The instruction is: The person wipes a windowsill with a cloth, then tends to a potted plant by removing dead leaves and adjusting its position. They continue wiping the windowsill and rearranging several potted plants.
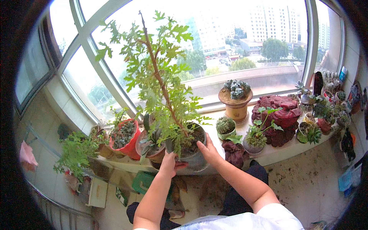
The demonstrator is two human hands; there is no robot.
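Note:
A tall plant with lobed green leaves [175,89] and a thick brown stem [157,75] rises from a dark grey pot [196,161] at the sill's front edge. My left hand [169,164] grips the pot's near left side, its fingers partly under leaves. Against the pot's right wall rests my right hand [209,149], thumb over the rim. Soil [197,138] shows inside. Close on the left stands a brownish pot with long strap leaves [146,145]; beyond it is a red pot [133,141] of small plants.
On the windowsill [276,156] to the right are a small cactus pot [226,128], a tan pedestal pot [236,109], a dark red carved lump [276,115] and several succulents. Below sits a green plastic container [143,182]. Scattered debris [299,178] lies on the floor.

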